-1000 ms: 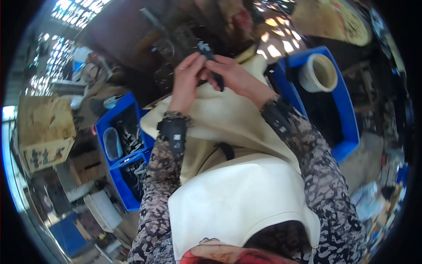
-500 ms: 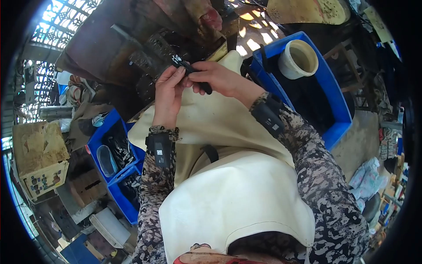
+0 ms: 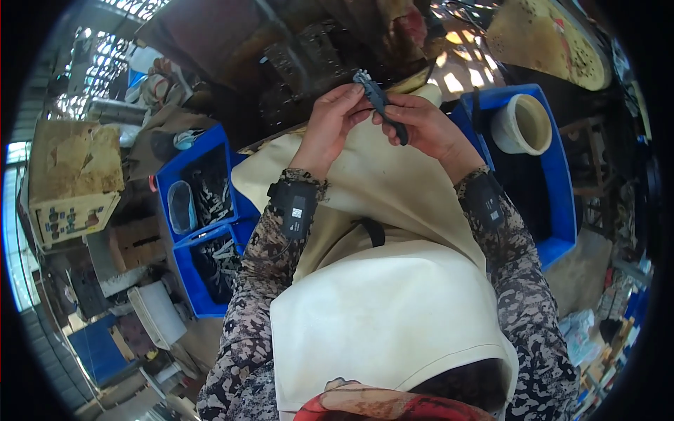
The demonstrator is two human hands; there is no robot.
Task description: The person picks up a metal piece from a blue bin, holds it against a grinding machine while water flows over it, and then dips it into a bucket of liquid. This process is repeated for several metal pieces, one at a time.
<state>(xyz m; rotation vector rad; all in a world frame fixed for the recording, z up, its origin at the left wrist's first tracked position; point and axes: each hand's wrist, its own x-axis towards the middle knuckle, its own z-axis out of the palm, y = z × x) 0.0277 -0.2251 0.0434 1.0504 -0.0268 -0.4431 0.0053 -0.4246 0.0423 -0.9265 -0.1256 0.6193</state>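
Observation:
Over my lap, both hands hold a dark, curved handled tool [image 3: 380, 105] with small silvery metal pieces at its upper end; I cannot make out its exact kind. My left hand [image 3: 328, 128] is closed, its thumb and fingers pinching the tool near the metal end. Lower down, my right hand [image 3: 430, 130] is closed round the handle, whose tip sticks out below the fingers. A cream apron [image 3: 393, 302] covers my front and lap beneath the hands.
At left stand blue bins [image 3: 163, 203] with many dark and silvery metal pieces [image 3: 213, 195] and an oval pale-blue container [image 3: 181, 207]. At right, a larger blue bin [image 3: 563, 189] bears a whitish bucket [image 3: 507, 133]. A dark, wet-looking work surface [image 3: 288, 84] lies ahead.
My view has turned, so hands and surroundings sit further right in the picture. The tool now shows more of its side and handle. Both hands keep hold of it.

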